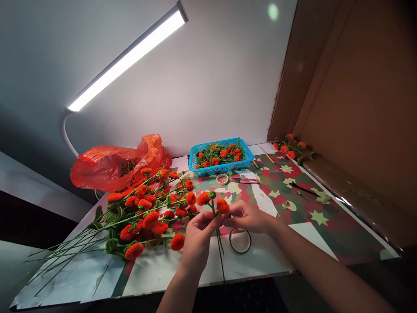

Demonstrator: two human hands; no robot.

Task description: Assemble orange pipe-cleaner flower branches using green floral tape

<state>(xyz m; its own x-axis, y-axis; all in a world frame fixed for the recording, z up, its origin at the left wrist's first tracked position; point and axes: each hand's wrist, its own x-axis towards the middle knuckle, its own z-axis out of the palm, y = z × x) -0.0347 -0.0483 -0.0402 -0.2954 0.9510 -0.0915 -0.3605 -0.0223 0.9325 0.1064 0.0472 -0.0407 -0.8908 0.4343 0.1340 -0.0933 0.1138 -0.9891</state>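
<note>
Near the table's front edge, my left hand (199, 232) pinches the green stem of a fuzzy pipe-cleaner flower spray (223, 206). The spray bears two orange blooms and a green bud (212, 195), and its thin stems (222, 261) hang down past the table edge. My right hand (249, 217) is closed at the same stem, just under the right bloom, its fingertips meeting those of my left. Exactly what lies between the right fingertips is partly hidden. Below the right hand is a roll of dark-edged tape (231, 243); whether it touches the table I cannot tell.
Many finished orange flower stems (151, 220) lie heaped at left, before a red plastic bag (104, 163). Behind are a blue basket (221, 168) of flower pieces, a tape ring (222, 183) and thread snips (245, 181). A lit lamp (130, 56) leans overhead; cardboard (355, 95) stands right.
</note>
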